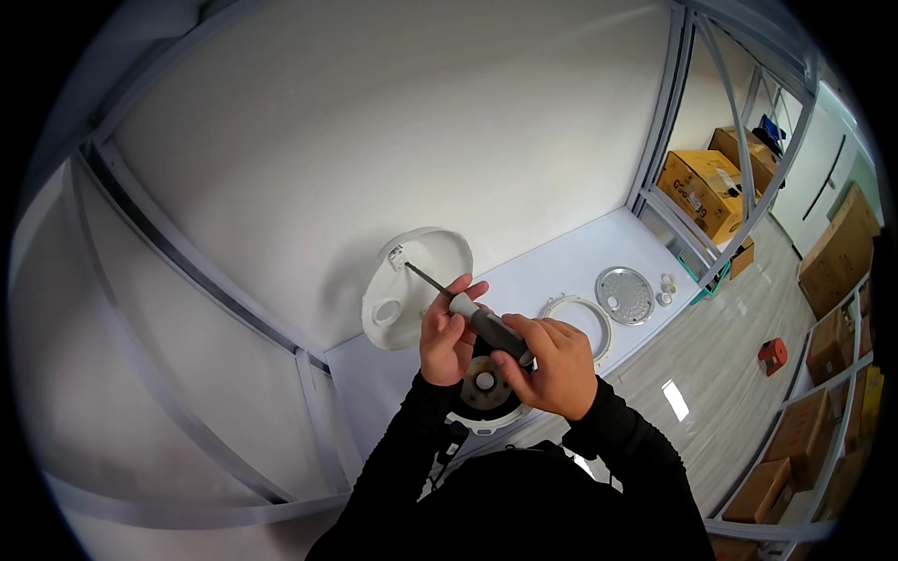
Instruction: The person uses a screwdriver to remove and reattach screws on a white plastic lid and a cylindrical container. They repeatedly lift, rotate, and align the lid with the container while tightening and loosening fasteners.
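Note:
A screwdriver [486, 327] with a grey-and-black handle is held at a slant in front of me. My right hand [557, 365] wraps round its handle, and the fingers of my left hand [447, 337] close about its light grey collar. The shaft points up and left to a small bracket [398, 257] inside the raised white lid [416, 280]; whether the tip touches cannot be told. Below my hands is the rice cooker body [485, 383], its dark inside showing a round heating plate with a pale centre knob. My hands hide part of it.
On the white table [538, 266] lie a white ring [603, 327], a perforated silver disc [625, 295] and several small pale parts [666, 290]. A teal basket [713, 280] is past the table's right end. Cardboard boxes [703, 192] and a red object [773, 356] are farther right.

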The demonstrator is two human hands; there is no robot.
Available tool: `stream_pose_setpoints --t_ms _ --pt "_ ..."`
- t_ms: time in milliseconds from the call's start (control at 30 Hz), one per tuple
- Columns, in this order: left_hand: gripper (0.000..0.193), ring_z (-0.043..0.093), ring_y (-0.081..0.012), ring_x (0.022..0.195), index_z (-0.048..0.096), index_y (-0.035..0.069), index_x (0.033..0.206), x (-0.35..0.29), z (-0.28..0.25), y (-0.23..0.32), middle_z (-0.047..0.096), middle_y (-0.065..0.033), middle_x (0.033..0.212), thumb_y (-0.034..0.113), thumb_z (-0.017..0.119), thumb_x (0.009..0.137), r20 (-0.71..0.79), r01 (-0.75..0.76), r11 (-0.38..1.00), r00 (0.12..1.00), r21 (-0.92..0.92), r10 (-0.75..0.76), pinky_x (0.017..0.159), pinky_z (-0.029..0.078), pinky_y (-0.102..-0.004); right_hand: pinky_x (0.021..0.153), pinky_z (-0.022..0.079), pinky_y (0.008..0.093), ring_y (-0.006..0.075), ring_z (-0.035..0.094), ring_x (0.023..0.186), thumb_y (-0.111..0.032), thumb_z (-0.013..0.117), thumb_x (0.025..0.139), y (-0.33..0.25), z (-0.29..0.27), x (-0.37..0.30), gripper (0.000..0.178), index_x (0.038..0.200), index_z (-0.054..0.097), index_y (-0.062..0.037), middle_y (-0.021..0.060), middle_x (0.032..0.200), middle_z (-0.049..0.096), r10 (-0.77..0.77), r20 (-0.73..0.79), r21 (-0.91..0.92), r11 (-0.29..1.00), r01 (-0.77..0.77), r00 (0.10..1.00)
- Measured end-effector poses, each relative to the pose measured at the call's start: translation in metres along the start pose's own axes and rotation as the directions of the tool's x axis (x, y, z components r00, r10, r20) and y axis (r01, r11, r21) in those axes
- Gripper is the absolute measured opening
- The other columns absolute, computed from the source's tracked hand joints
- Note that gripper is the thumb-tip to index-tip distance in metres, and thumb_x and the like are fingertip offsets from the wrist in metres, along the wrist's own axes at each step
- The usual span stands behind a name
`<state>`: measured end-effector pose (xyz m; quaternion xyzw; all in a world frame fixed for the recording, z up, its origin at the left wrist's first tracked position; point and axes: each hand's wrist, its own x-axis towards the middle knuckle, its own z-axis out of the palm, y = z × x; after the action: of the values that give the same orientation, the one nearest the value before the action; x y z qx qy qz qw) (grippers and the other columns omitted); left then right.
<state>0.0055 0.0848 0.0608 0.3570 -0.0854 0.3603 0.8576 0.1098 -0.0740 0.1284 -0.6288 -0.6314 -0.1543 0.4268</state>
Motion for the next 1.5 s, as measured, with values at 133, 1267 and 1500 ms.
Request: stream_pose_setpoints --t_ms 133,1267,1500 --pt "0.048 0.064 -0.0208 0.118 0.047 -0.001 0.145 -0.001 -0.008 -0.002 0.063 -0.0167 0.132 0.008 0.061 0.1 -0.019 0.0 0.999 1.0 0.034 0.0 0.098 0.054 -0.0334 0.056 0.049 0.0359 0.0275 0.063 0.061 -0.032 0.078 0.086 0.001 -0.001 0.0 0.042 0.115 0.064 -0.0036 0.0085 0.076 0.065 0.057 0.035 0.038 0.998 -0.058 0.998" --pt "0.039 0.066 -0.0174 0.102 0.058 0.0 0.127 0.007 -0.023 -0.012 0.069 -0.0099 0.115 0.02 0.074 0.097 -0.064 -0.057 0.997 0.996 0.057 0.06 0.088 0.054 -0.0306 0.047 0.048 0.0349 0.0281 0.064 0.049 -0.032 0.075 0.092 -0.011 -0.004 0.015 0.034 0.106 0.063 -0.003 0.0088 0.062 0.064 0.172 0.005 -0.021 0.985 -0.172 0.985" --pt "0.042 0.067 -0.0177 0.102 0.057 -0.001 0.132 0.004 -0.018 -0.012 0.068 -0.0122 0.118 0.015 0.073 0.097 -0.148 -0.02 0.978 0.988 0.21 0.053 0.085 0.055 -0.0302 0.054 0.052 0.04 0.0325 0.068 0.062 -0.031 0.077 0.087 -0.001 0.002 0.01 0.04 0.115 0.064 -0.0052 0.0129 0.078 0.07 0.21 0.041 0.042 0.976 -0.212 0.977"
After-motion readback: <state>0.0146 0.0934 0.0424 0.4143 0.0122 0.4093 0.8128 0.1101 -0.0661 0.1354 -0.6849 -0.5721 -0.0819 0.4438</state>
